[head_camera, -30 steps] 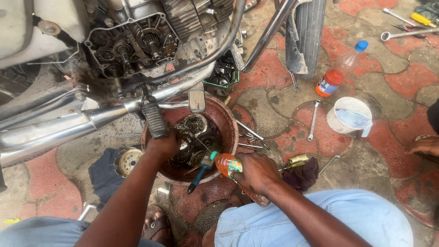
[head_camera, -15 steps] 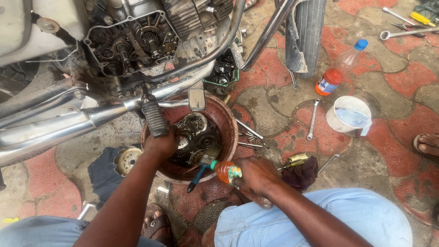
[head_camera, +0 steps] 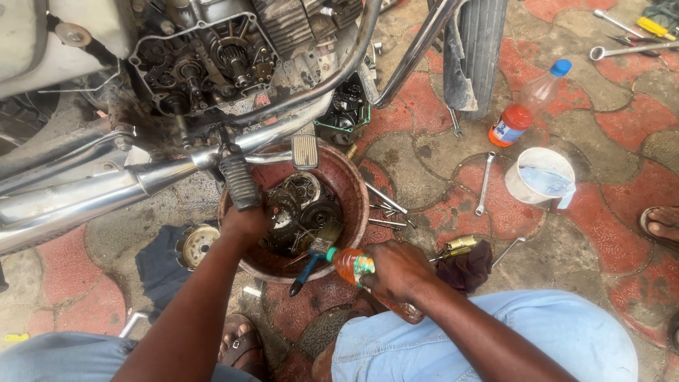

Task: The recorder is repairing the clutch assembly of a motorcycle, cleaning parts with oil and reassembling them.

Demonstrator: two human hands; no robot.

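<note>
I see my left hand (head_camera: 247, 221) reaching down into the red bowl (head_camera: 351, 185) on the paved floor (head_camera: 424, 170), its fingers curled among the dark engine parts (head_camera: 304, 205) piled inside; whether they pinch one piece or just press on the heap, I cannot tell. My right hand (head_camera: 396, 272) sits at the bowl's near rim, fingers wrapped tight around an orange bottle (head_camera: 351, 265) that lies tilted, its green cap end pointing left toward the bowl. A brush (head_camera: 315, 255) with a blue handle leans over that same near rim, bristles in the bowl and handle slanting down and left toward me, just beside the bottle's cap. So the parts lie straight ahead of the bottle's mouth, with the left hand nearer to them.

Room is tight on the far side: the motorcycle's footrest (head_camera: 239, 180), a pedal (head_camera: 305, 151) and the chrome exhaust pipe (head_camera: 85, 194) overhang the bowl's far rim. To the right the floor is more open, with loose bolts (head_camera: 385, 205), a spanner (head_camera: 484, 184), a white cup (head_camera: 539, 177) and a second bottle (head_camera: 527, 106) well apart.
</note>
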